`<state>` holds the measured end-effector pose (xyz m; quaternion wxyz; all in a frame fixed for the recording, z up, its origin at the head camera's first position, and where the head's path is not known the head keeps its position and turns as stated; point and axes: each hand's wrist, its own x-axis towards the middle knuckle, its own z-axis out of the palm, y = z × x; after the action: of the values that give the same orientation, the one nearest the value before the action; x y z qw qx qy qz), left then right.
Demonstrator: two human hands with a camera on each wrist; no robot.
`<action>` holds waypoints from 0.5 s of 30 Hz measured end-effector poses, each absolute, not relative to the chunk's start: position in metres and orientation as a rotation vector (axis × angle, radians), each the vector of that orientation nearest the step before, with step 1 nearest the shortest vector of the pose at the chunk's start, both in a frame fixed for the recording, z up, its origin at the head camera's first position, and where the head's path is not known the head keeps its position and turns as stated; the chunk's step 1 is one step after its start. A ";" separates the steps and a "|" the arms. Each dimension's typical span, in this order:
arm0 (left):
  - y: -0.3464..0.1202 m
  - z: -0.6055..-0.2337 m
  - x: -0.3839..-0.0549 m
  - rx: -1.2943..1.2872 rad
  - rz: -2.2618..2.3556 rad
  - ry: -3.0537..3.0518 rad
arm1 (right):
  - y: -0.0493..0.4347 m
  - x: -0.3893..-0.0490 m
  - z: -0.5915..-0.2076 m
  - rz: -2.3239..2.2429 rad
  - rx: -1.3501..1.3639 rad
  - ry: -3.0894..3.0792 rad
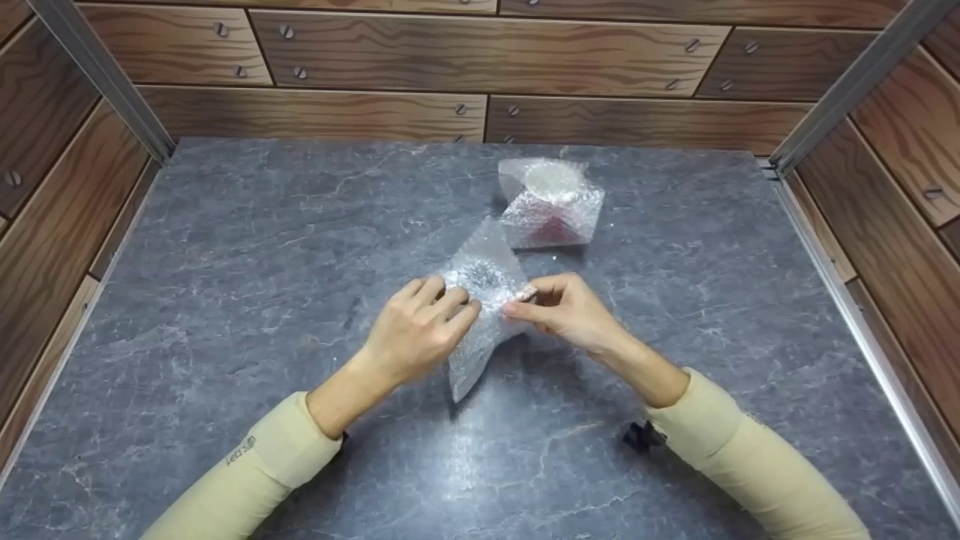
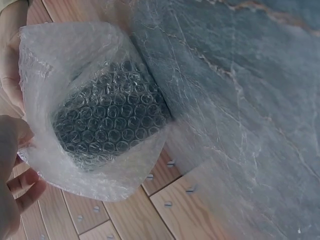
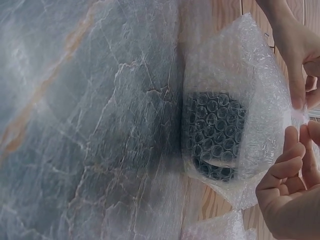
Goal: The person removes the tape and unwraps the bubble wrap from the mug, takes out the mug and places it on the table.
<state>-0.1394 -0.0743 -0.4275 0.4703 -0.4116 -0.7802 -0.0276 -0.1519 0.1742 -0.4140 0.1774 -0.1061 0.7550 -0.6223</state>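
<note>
A dark object wrapped in clear bubble wrap stands between the two hands, with wrap corners sticking out at its far and near ends. Its dark side shows through the bubbles in the left wrist view; what kind of object it is cannot be made out. The left hand lies over the near left part, fingers bent, holding the wrap's upper edge. Thumb and index finger of the right hand pinch a small shiny bit of the wrap on the right side. Both hands' fingertips nearly meet in the right wrist view.
Behind and to the right stands a second bubble-wrapped item, with a pale round top and reddish colour below. Tiny white scraps lie near it. Wood-patterned panels and metal rails border the grey marbled tabletop.
</note>
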 end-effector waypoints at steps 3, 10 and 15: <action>-0.074 -0.426 -0.141 -1.007 -0.078 -1.894 | 0.174 -0.152 -0.415 -1.769 -0.328 2.152; -0.075 -0.421 -0.142 -1.002 -0.110 -1.898 | 0.174 -0.150 -0.415 -1.743 -0.410 2.244; -0.076 -0.417 -0.142 -1.012 -0.097 -1.913 | 0.174 -0.150 -0.416 -1.704 -0.451 2.295</action>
<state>-0.1421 -0.0757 -0.4168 0.4685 -0.4129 -0.7801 -0.0397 -0.1504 0.1737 -0.4156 0.1234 -0.1548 0.7871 -0.5842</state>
